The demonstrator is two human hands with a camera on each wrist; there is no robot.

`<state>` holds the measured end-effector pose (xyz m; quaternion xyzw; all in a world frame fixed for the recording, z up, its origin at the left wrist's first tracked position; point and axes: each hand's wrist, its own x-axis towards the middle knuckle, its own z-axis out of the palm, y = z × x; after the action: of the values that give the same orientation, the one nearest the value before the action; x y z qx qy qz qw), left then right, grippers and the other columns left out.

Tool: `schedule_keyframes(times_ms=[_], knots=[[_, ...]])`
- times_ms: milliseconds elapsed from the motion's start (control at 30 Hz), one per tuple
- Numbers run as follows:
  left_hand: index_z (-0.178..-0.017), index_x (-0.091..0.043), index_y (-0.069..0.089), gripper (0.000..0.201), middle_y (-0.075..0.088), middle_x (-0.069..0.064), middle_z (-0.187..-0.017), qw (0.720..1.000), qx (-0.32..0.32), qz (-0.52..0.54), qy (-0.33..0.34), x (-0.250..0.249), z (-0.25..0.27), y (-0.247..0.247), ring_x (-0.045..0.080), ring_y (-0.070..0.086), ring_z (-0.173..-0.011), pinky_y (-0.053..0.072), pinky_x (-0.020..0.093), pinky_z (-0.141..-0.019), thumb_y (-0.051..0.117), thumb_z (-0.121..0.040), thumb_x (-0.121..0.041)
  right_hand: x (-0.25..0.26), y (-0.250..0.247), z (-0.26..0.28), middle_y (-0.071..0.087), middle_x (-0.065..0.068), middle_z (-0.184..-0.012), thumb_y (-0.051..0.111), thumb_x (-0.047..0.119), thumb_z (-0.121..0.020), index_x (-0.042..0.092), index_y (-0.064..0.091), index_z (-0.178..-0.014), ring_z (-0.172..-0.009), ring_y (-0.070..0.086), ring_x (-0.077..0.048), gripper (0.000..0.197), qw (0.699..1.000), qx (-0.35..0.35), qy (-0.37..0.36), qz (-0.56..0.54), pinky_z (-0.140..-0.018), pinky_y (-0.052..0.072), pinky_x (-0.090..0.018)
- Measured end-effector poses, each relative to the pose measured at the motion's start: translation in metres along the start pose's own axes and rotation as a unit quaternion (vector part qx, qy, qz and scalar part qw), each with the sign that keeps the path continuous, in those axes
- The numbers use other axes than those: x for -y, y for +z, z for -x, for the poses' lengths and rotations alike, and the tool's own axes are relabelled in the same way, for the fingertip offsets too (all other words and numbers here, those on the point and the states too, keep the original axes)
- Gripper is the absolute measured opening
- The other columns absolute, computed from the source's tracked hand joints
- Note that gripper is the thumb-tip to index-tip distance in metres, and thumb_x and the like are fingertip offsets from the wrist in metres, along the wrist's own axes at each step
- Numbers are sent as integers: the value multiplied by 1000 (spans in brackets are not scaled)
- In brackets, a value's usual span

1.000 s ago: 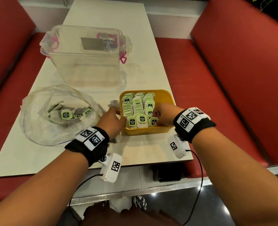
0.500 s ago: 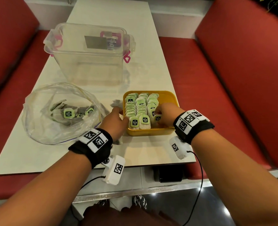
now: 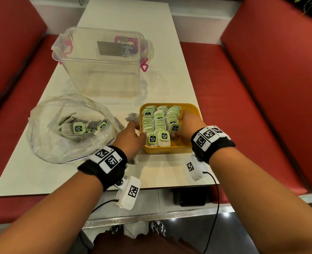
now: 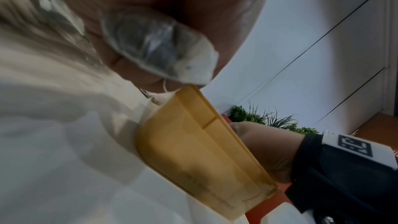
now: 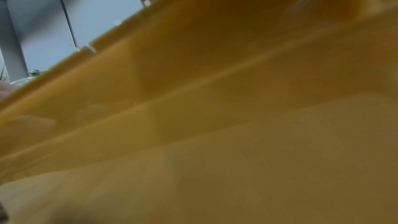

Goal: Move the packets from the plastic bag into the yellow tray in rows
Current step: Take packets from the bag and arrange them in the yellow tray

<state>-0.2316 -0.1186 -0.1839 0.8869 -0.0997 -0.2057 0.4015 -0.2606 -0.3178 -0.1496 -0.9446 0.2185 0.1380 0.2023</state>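
Note:
The yellow tray [image 3: 167,150] holds three rows of green-tagged packets [image 3: 159,120]. My right hand [image 3: 183,125] reaches into the tray and grips the nearest packet of the right row [image 3: 175,127], thumb in front and fingers along the row's right side. My left hand [image 3: 135,129] rests against the tray's left wall. In the left wrist view its curled fingers hold a packet [image 4: 159,47] above the tray's rim [image 4: 193,142]. The clear plastic bag [image 3: 47,143] lies open at left with several packets [image 3: 79,128] inside. The right wrist view shows only the tray wall [image 5: 215,91].
A clear lidded box [image 3: 104,63] with pink clips stands behind the bag and tray on the white table [image 3: 151,173]. A loose packet [image 3: 132,116] lies between bag and tray. Red bench seats [image 3: 243,107] flank the table. The tray sits near the front right corner.
My right hand has pushed farther into the tray along the right row, moving its front packet back. The left hand has stayed by the tray's left wall.

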Motion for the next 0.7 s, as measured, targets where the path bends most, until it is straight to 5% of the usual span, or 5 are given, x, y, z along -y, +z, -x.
schedule_keyframes(times_ms=[467,600,700], knots=[[-118,-18,45,32,61,6,-78,1000,0,-1,-3,-3,4,-4,25,59,-70,43,29,-52,45,-98,-43,4,5,-5,60,-13,-124,75,20,-80,7,48,-128,-113,57,-30,57,999,-22,-44,-7,-89,45,-33],[-109,-14,48,35,57,5,-63,999,-28,-11,18,-6,9,-8,20,56,-58,38,28,-50,38,-100,-46,-2,4,-6,59,-11,-124,77,16,-78,10,44,-134,-112,57,-28,65,999,-21,-15,-38,-89,46,-33],[-106,-13,49,36,56,4,-59,999,-41,-10,24,-11,13,-12,17,55,-53,36,28,-49,37,-100,-46,-6,1,-6,62,-11,-115,70,9,-81,12,52,-124,-107,58,-27,47,999,-27,-1,-37,-83,45,-30]])
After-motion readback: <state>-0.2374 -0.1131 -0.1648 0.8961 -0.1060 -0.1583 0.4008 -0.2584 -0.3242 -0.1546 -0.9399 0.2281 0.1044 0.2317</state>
